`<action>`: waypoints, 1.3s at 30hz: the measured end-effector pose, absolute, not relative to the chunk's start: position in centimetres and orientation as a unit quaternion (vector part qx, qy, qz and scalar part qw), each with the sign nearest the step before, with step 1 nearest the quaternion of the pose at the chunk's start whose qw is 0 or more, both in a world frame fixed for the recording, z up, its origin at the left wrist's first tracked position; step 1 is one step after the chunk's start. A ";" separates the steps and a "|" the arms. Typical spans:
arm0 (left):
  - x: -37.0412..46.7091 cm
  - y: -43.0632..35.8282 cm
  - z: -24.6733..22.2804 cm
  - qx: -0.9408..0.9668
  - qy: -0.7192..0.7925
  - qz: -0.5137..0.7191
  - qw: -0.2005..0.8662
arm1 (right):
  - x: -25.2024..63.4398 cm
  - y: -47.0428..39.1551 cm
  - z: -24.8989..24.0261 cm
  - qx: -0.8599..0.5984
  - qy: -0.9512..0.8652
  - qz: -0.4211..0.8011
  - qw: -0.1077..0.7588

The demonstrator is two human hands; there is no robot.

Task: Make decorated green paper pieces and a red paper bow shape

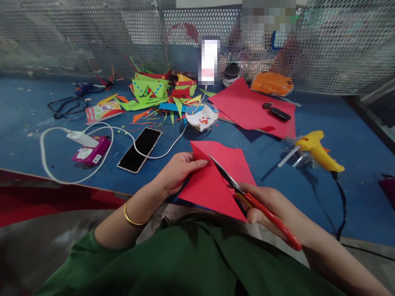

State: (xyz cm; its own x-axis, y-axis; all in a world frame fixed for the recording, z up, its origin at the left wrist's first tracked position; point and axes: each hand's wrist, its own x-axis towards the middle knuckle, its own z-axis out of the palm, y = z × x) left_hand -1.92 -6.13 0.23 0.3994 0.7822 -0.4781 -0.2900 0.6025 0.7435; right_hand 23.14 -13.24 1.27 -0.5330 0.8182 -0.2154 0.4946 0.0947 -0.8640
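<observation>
Near the table's front edge, my left hand (182, 170) pinches a sheet of red paper (210, 187) at its left side, thumb on top. My right hand (265, 201) is wrapped round scissors (271, 218) with red handles, whose blades point up and left toward my left thumb. The blades lie along a cut in the paper, which parts into a nearer piece and a farther piece. Some of my right fingers are hidden under the handles and the paper.
A dark-screened phone (140, 150), a white cable and a purple power socket (92, 151) lie left. A yellow glue gun (319, 150) lies right. Beyond are a small bowl (202, 117), red sheets (243, 107), green paper scraps (151, 90) and a perforated metal screen (123, 37).
</observation>
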 end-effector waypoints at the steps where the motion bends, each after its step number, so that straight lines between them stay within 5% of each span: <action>1: -1.9 -6.2 0.2 0.294 0.431 0.338 0.783 | 23.2 -13.1 0.9 -0.455 -0.725 0.494 0.153; 39: -2.0 -6.3 0.9 0.418 0.454 0.360 0.699 | 22.9 -13.1 0.5 -0.470 -0.698 0.506 0.187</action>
